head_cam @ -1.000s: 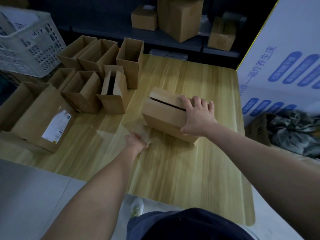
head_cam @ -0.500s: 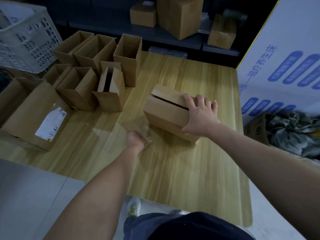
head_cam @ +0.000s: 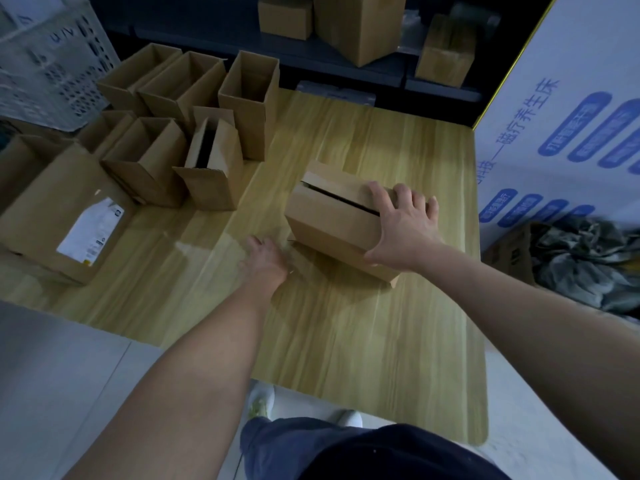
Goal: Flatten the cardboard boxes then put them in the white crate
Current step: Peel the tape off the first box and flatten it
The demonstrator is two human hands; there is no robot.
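The closed cardboard box [head_cam: 332,216] lies mid-way across the table [head_cam: 381,341], right of the open boxes [head_cam: 152,157]. The right hand [head_cam: 401,230] presses it with flat, spread fingers, probably to steady it. The left hand [head_cam: 265,252] sits at its near-left corner; finger position cannot be determined. The white crate [head_cam: 52,57] stands far left.

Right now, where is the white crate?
In the head view the white crate is in the top left corner, partly cut off by the frame, just beyond the cluster of open cardboard boxes on the left side of the wooden table.
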